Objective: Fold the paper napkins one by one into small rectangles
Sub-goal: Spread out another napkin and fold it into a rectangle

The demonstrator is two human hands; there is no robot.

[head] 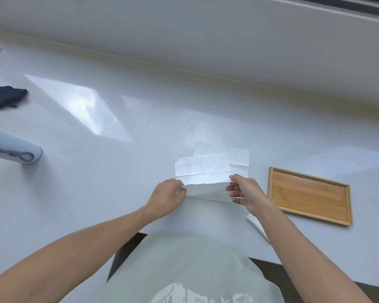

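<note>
A white paper napkin (202, 170) lies on the white counter in front of me, its near edge lifted and curled toward me. My left hand (166, 196) pinches the near left corner of that napkin. At the near right corner, my right hand (244, 190) holds the same edge between thumb and fingers. Other unfolded napkins (237, 157) lie flat underneath and stick out behind and to the right. A small folded white napkin (257, 227) rests near the counter's front edge, partly hidden by my right forearm.
An empty wooden tray (310, 194) lies to the right of the napkins. A pale blue bottle (13, 149) with a grey loop lies on its side at the far left. A dark cloth (3, 97) sits further back left. The wall runs along the back.
</note>
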